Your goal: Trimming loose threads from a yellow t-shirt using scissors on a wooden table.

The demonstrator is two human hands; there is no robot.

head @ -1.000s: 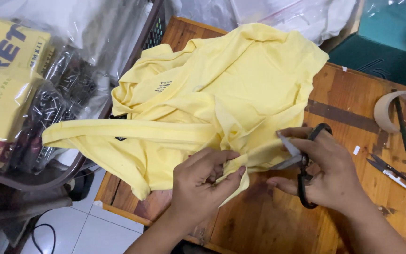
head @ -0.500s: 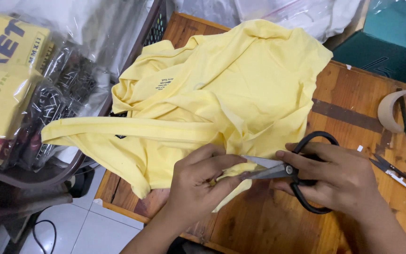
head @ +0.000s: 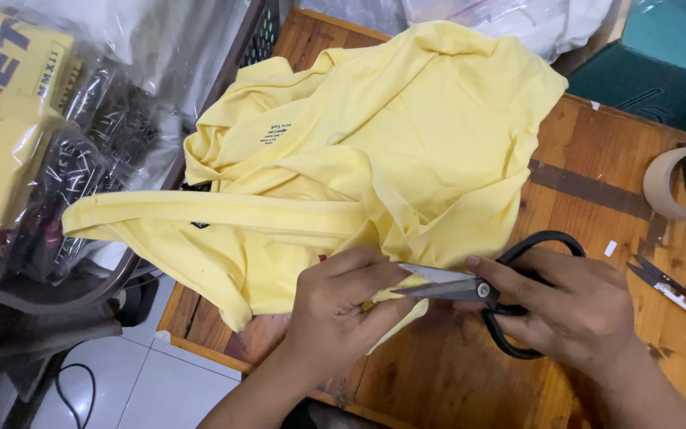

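1. your right hand was closed around the black loop handles of the large scissors, index finger stretched along toward the pivot.
2. the scissor blades pointed left, slightly parted, their tips reaching the fingers of your left hand.
3. your left hand was closed in a pinch on the lower edge of the yellow garment, holding a fold of cloth right at the blades; what sat between the blades was too small to tell.
4. the yellow garment lay crumpled across the near left part of the wooden table, with one long folded band of it stretching left past the table edge.
5. a small printed mark showed on the cloth near its upper left folds.
6. on the table to your right lay a small thread snip, well apart from the scissors.
7. beyond it sat a roll of tape with a thin dark stick lying across it.
8. left of the table, packs wrapped in clear plastic rested in a dark basket, some yellow, some dark.
9. white floor tiles showed below the table's near left corner.
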